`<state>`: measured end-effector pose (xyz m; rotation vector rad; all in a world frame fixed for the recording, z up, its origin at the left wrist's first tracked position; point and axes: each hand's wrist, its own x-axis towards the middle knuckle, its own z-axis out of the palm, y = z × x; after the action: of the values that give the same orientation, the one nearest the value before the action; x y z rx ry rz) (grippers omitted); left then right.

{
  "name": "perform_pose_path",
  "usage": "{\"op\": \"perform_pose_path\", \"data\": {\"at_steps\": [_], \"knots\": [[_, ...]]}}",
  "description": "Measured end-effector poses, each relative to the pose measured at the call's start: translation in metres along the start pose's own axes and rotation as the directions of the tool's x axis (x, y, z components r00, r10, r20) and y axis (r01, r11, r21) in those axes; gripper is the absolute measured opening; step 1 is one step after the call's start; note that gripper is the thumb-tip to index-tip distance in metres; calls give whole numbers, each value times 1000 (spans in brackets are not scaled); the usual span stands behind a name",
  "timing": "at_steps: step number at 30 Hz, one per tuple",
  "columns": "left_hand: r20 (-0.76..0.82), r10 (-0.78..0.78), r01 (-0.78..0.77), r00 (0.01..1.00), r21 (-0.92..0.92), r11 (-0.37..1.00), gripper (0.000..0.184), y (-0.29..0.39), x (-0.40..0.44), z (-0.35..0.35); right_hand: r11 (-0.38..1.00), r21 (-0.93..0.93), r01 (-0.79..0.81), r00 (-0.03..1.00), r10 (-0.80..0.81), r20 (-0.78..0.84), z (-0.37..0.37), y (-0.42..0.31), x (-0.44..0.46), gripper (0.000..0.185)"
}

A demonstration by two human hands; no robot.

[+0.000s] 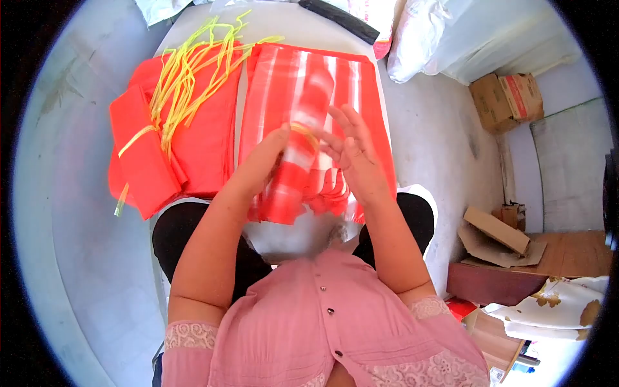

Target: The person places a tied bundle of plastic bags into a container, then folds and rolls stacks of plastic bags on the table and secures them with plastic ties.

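The striped bundle, blurred, sits in the left hand's grip above a striped stack; the right hand spreads loosely beside it, contact unclear. Yellow strips cover part of the neighbouring red pile; a black bar lies beyond.

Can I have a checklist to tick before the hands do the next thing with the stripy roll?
1. Yellow band across the striped roll: ok, it's there.
2. Band knotted tight: cannot tell, too blurry.
3. Left hand at the roll: ok, it's at the roll's side.
4. Left hand's grip firm: cannot tell.
5. Right hand not clenched: ok, its fingers are spread.
6. Spare yellow strips nearby: ok, on the red pile.
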<state>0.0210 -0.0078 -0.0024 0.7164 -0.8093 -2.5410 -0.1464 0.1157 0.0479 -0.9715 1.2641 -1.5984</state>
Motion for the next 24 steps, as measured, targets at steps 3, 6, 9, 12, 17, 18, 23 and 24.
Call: {"op": "perform_pose_path", "data": {"at_steps": [3, 6, 9, 12, 17, 18, 23, 24], "knots": [[-93, -11, 27, 996, 165, 986, 45, -10, 1, -4, 965, -261, 10, 999, -20, -37, -6, 8, 4, 66], [-79, -2, 16, 997, 181, 983, 45, -25, 6, -11, 927, -345, -150, 985, 111, -131, -15, 29, 2, 67], [-83, -34, 50, 996, 209, 977, 44, -30, 4, -6, 956, -113, -269, 959, 256, -119, -11, 35, -13, 67], [-106, -110, 132, 988, 219, 967, 46, -24, -5, 17, 959, 59, -278, 953, 283, -111, -10, 46, -24, 65], [-95, -61, 91, 994, 357, 930, 62, -45, -7, 37, 975, 164, -151, 942, 192, -274, -32, 68, -30, 61], [-68, 2, 29, 998, 449, 893, 66, -54, -11, 43, 973, 191, -128, 932, 184, -313, -35, 64, -31, 61], [-77, -22, 60, 997, 527, 848, 76, -73, -18, 69, 938, 291, -189, 915, 276, -295, -53, 44, -42, 63], [-91, -48, 91, 995, 546, 833, 77, -70, -21, 81, 937, 272, -221, 914, 296, -277, -54, 38, -48, 64]]}}
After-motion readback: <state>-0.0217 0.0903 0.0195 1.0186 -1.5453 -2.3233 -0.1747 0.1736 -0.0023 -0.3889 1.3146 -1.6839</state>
